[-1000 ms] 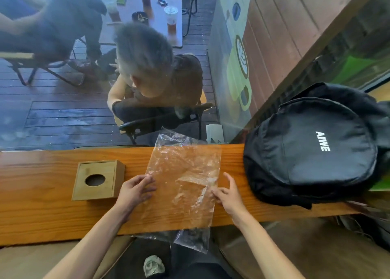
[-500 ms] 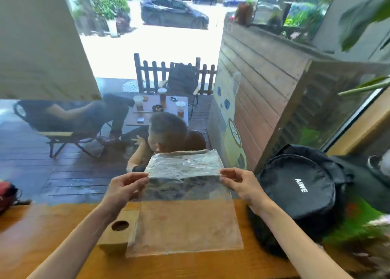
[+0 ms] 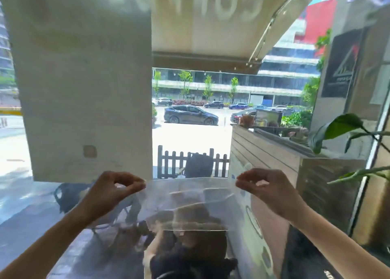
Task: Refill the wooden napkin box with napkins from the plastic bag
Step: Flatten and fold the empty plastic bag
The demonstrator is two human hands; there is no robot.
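A clear plastic bag hangs flat in the air in front of the window, stretched between my two hands. My left hand pinches its upper left corner between thumb and fingers. My right hand pinches the upper right corner the same way. Nothing shows inside the bag; I see the scene outside through it. The wooden napkin box and the counter are out of view below the frame.
A glass window is straight ahead, with a large pale pillar outside on the left. A person sits outside below the bag. A wooden wall and a leafy plant are on the right.
Both hands have lifted the bag off the counter and raised it high, pinching its top corners. The view has tilted upward, so the wooden box, the counter and the black backpack have dropped out of sight.
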